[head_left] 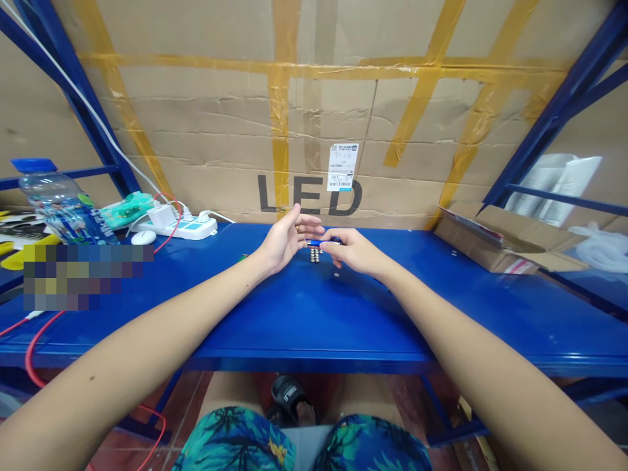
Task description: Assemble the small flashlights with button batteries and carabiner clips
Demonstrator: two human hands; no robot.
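Note:
My left hand (pixel 286 241) is raised above the blue table, palm turned inward, its fingers stretched out and apart. A ring shows on one finger. Facing it, my right hand (pixel 354 251) pinches a slim blue pen-like tool (pixel 315 243) that points left toward the left fingers. Whether the left fingertips touch the tool I cannot tell. Just below, small shiny metal pieces (pixel 314 255) stand together in short rows on the blue table (pixel 294 314). Part of a small green thing (pixel 244 258) shows behind my left wrist.
A power strip (pixel 189 227) with plugs, a white mouse-like object (pixel 144 238) and a water bottle (pixel 61 203) stand left. Red cable (pixel 36 353) hangs over the front edge. An open cardboard box (pixel 500 242) lies right. A large carton (pixel 220 131) walls the back.

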